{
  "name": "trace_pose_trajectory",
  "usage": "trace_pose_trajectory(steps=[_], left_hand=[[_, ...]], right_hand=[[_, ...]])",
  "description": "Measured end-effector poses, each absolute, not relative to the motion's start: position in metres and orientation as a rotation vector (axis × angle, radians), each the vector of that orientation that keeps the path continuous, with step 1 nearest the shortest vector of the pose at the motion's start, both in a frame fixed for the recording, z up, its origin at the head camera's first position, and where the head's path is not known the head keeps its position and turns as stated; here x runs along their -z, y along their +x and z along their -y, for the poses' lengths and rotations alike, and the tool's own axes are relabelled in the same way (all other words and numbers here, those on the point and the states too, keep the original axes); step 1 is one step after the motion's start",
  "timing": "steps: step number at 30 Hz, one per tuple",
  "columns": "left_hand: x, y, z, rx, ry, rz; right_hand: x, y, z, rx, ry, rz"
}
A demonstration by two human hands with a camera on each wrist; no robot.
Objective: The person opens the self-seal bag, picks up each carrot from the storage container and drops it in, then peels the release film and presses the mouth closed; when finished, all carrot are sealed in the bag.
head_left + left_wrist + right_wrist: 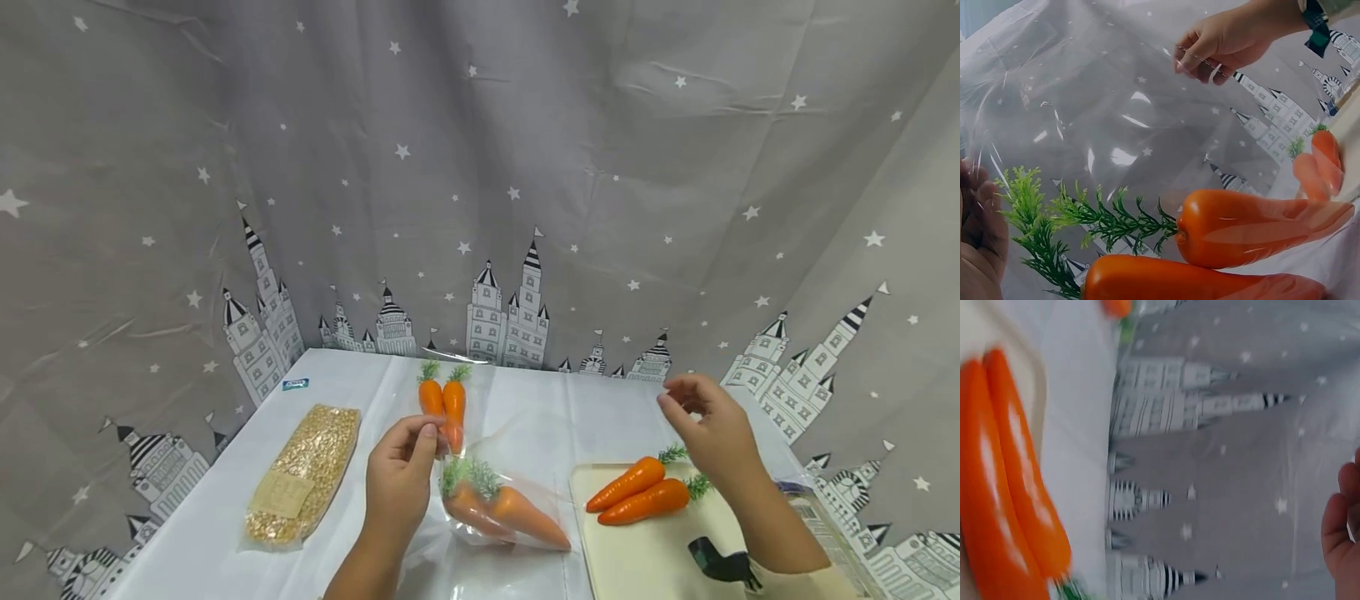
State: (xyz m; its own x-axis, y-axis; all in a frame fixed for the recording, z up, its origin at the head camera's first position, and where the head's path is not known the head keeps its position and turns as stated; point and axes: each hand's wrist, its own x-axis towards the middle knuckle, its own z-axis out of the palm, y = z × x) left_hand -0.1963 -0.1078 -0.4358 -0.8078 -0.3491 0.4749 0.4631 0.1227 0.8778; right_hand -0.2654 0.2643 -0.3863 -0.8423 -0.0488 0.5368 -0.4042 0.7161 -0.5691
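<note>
My left hand [399, 473] pinches the top edge of a clear plastic bag [547, 497] between thumb and fingers. Two orange carrots [1229, 226] with green leafy tops lie inside the bag. In the head view, my right hand [716, 433] is raised beyond the cream tray [622, 568], thumb and forefinger close together. The left wrist view shows a thin clear strip [1215, 74] at the fingertips of that hand. Two loose carrots [645, 502] lie side by side on the tray, below the right hand.
Behind the left hand lies another clear bag with two carrots [453, 400]. A packet of yellow grains or beans [311, 458] rests at the left. A small blue-green label [296, 384] is near the back left corner. Clear packaging [813, 517] shows beyond the right forearm; a grey curtain [480, 167] hangs behind.
</note>
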Motion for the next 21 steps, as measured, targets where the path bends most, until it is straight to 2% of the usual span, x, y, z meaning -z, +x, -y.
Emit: trace_pose_trajectory(steps=[6,10,15,21], left_hand=[[0.436,-0.194,0.107,1.735,-0.131,1.792],[0.436,-0.194,0.107,1.734,-0.146,1.774],[0.436,-0.194,0.105,1.751,-0.158,1.747],[0.439,-0.195,0.104,1.757,-0.156,1.749]], right_hand=[[0.408,-0.238,-0.230,-1.251,0.427,2.386],[0.422,-0.224,-0.213,-1.568,0.625,2.237],[0.427,-0.216,-0.193,-1.750,0.884,2.107],[0.421,-0.207,-0.170,-1.929,0.721,2.032]])
